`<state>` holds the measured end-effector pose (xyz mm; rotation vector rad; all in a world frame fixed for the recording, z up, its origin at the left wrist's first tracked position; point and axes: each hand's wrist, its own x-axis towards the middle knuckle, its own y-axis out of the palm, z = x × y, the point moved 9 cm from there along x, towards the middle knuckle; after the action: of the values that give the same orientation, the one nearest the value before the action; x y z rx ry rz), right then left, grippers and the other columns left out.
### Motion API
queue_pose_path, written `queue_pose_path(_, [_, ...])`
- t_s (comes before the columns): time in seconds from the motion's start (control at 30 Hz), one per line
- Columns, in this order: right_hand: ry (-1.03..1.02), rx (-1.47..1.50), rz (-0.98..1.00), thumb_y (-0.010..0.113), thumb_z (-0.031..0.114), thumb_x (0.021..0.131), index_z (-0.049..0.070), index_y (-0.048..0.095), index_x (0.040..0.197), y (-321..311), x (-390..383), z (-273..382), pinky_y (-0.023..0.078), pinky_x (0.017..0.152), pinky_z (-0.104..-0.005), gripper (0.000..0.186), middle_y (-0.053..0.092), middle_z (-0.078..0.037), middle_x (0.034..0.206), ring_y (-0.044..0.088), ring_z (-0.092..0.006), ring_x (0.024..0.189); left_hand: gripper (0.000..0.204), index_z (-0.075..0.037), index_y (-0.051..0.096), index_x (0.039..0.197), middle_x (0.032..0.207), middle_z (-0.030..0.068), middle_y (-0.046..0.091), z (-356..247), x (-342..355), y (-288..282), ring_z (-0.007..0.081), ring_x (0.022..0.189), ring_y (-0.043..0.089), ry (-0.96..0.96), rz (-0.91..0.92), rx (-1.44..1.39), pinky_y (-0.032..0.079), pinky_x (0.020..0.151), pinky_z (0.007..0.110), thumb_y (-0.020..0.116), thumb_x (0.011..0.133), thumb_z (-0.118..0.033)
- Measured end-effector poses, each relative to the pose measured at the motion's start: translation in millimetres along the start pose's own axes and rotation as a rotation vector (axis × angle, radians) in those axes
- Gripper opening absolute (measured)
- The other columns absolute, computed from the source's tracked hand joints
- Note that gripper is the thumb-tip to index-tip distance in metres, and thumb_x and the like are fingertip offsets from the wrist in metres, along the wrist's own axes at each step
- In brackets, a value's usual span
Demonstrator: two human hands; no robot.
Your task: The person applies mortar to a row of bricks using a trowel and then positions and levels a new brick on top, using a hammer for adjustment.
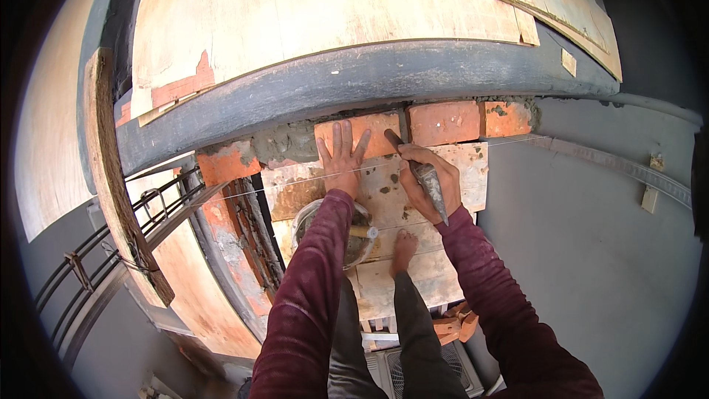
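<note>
I have the flat orange clay brick [379, 127] in the row beside the long grey beam [354, 72], between rough grey mortar [284, 146] and a second orange brick [444, 123]. My left hand [342, 161] lies spread on it, its grip gripping nothing; my right hand [447, 177] is closed round a pointed metal trowel [428, 183], handle end toward the brick. I judge this as bedding the brick; the next move calls for light taps and a steady left palm. Partly behind my left forearm is a round mortar bucket [298, 230].
</note>
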<state>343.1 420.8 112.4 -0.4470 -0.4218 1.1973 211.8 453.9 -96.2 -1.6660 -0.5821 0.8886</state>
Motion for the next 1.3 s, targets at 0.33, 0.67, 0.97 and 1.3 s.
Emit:
queue_pose_path(0.33, [-0.046, -0.005, -0.02, 0.068, -0.002, 0.086, -0.003, 0.065, 0.103, 2.2, -3.2, 6.1, 0.058, 0.082, -0.034, 0.018, 0.072, -0.02, 0.109, 0.073, -0.0285, 0.098, 0.079, -0.035, 0.026, 0.157, 0.168, 0.0111, 0.012, 1.4, 3.0, -5.8, 0.0301, 0.155, 0.01, 0.012, -0.103, -0.142, 0.015, 0.12, 0.064, 0.06, 0.092, -0.008])
queue_pose_path(0.67, [0.033, -0.023, 0.028, 0.068, -0.002, 0.086, -0.003, 0.066, 0.103, 14.9, 1.7, -8.9, 0.057, 0.08, -0.0321, 0.017, 0.072, -0.019, 0.112, 0.073, -0.0253, 0.095, 0.077, -0.027, 0.022, 0.159, 0.168, 0.0117, 0.011, 10.9, -5.0, -3.8, 0.031, 0.155, 0.01, 0.063, -0.046, -0.27, 0.013, 0.123, 0.057, 0.057, 0.093, -0.01])
queue_pose_path(0.97, [-0.076, -0.009, -0.051, 0.069, 0.001, 0.087, -0.002, 0.065, 0.102, -3.5, -8.3, 33.8, 0.058, 0.077, -0.0327, 0.015, 0.072, -0.021, 0.109, 0.074, -0.0262, 0.09, 0.077, -0.021, 0.019, 0.16, 0.167, 0.0139, 0.01, 15.5, -28.6, 3.3, 0.0336, 0.155, 0.008, 0.108, -0.011, -0.184, 0.012, 0.124, 0.05, 0.055, 0.093, -0.008])
queue_pose_path(1.3, [-0.112, -0.027, -0.071, 0.068, 0.0, 0.086, 0.0, 0.066, 0.104, 7.2, -2.7, 38.2, 0.059, 0.077, -0.0341, 0.017, 0.073, -0.019, 0.106, 0.074, -0.0262, 0.089, 0.08, -0.021, 0.019, 0.161, 0.168, 0.0147, 0.008, 6.8, -24.6, 3.1, 0.0345, 0.155, 0.005, 0.083, 0.132, -0.048, 0.008, 0.124, 0.053, 0.058, 0.091, -0.021])
